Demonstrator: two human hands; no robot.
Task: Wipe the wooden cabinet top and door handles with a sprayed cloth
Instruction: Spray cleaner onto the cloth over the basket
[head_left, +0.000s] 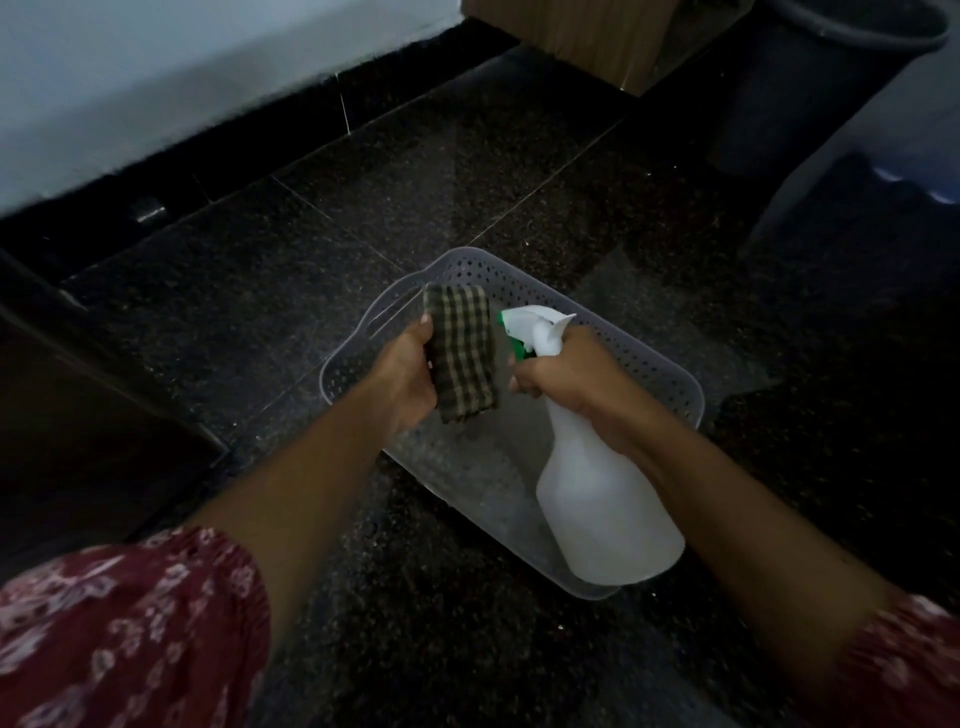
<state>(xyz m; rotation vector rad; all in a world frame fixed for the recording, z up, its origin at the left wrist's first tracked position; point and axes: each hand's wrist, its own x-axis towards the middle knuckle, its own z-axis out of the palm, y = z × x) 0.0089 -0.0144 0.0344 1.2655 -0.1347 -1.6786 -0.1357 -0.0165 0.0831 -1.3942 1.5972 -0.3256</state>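
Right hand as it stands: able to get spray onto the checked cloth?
Likely yes. The right hand grips the white spray bottle, nozzle facing the green checked cloth that the left hand holds; nothing sits between.

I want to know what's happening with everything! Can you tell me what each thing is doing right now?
Left hand: closed around the checked cloth, holding it up.
Checked cloth: folded, hanging upright, facing the nozzle.
Right hand: gripping the spray bottle's neck, a finger at the trigger.
Spray bottle: held tilted, nozzle aimed at the cloth.
Plastic basket: on the floor under both hands, nothing visible inside.
Dark bin: upright by the wall.
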